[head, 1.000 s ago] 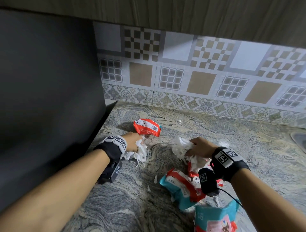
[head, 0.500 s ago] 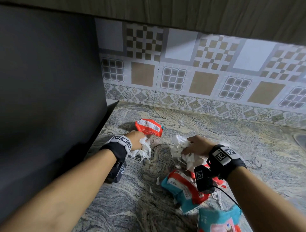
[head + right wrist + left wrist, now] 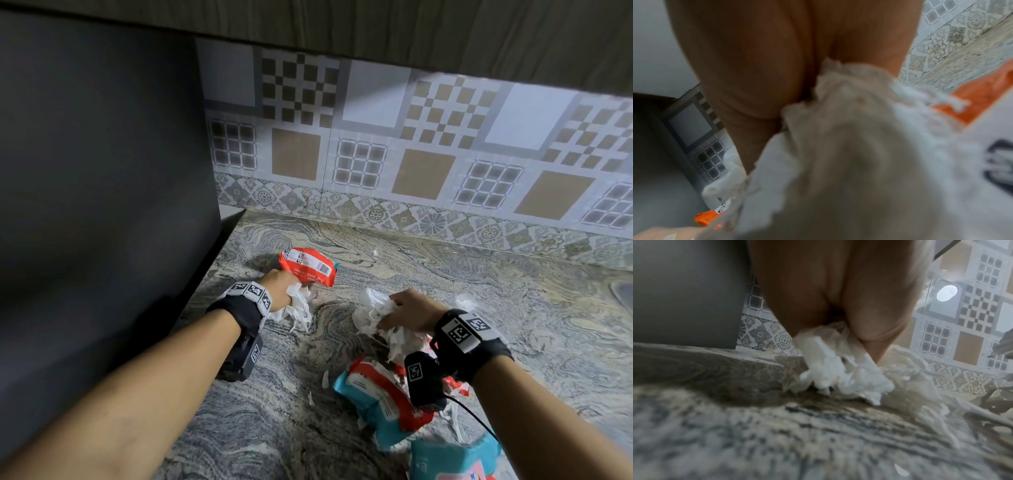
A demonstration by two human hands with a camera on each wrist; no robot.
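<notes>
Left hand: my left hand [image 3: 279, 289] has its fingers curled round the left tissue wad [image 3: 298, 308], as it did a second ago. It sits in about the same spot, low against the surface [image 3: 513, 308].
Left tissue wad: crumpled white paper bunched under my palm. Its loose end spills out toward the right and touches the surface, and in the left wrist view it pokes out from between my fingers.
Right hand: my right hand [image 3: 409, 310] grips the right tissue wad [image 3: 371, 313], fingers closed over its top. It has drifted slightly to the left since a second ago.
Right tissue wad: a bigger white bundle, part under my hand and part trailing back toward my wrist. The right wrist view is too blurred to show more than paper against my palm.
Gap between the wads: a little narrower than before; the two are near each other but still apart.
Red pack [image 3: 308, 267]: lies flat just beyond my left hand, barcode side up, and has not moved.
Teal and red pack [image 3: 373, 397]: lies below my right wrist, where it lay before.
Scraps [image 3: 325, 378]: small white bits lie on the surface between my arms, unchanged.
Dark panel [image 3: 102, 171]: stands at the left edge of the surface.
</notes>
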